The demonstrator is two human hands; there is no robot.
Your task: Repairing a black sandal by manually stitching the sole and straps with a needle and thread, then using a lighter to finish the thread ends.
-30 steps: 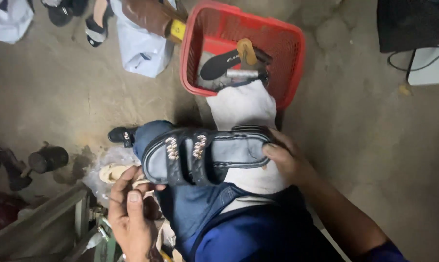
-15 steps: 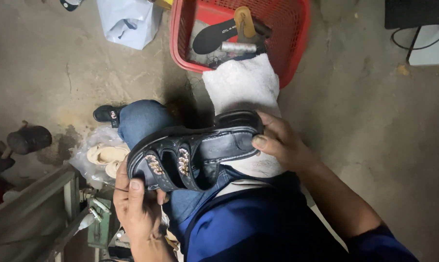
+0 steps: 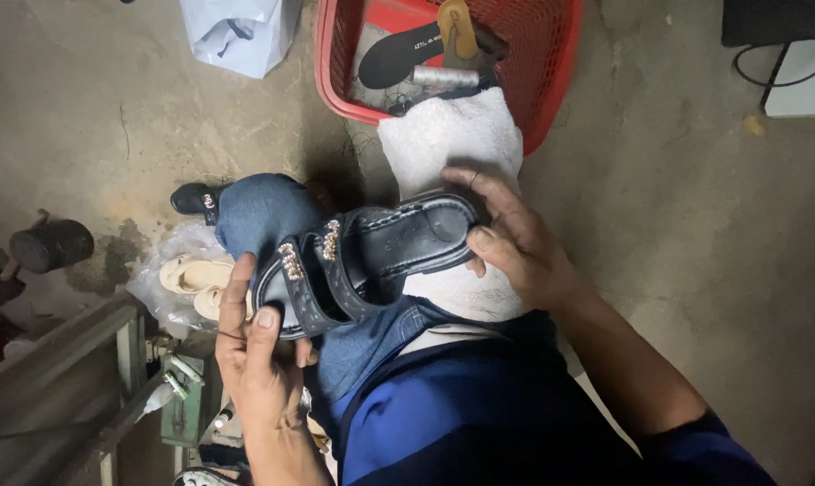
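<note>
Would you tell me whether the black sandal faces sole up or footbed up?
Footbed up: the black sandal shows its insole and jewelled straps.

This looks like a small shoe-repair workshop, set up on the ground. The bare concrete floor (image 3: pixel 696 225) is rough, stained and cracked. A red plastic basket (image 3: pixel 552 81) holds a loose black insole (image 3: pixel 398 56), a spool of grey thread (image 3: pixel 443 76) and a tan shoe part. A clear bag with pale cream shoes (image 3: pixel 191 279) lies on the floor, near a dark iron tool (image 3: pixel 52 245) and a worn metal frame (image 3: pixel 74 360). A white towel (image 3: pixel 452 135) covers the seated person's knee as a work surface, and a black two-strap sandal (image 3: pixel 371 256) rests over it.
</note>
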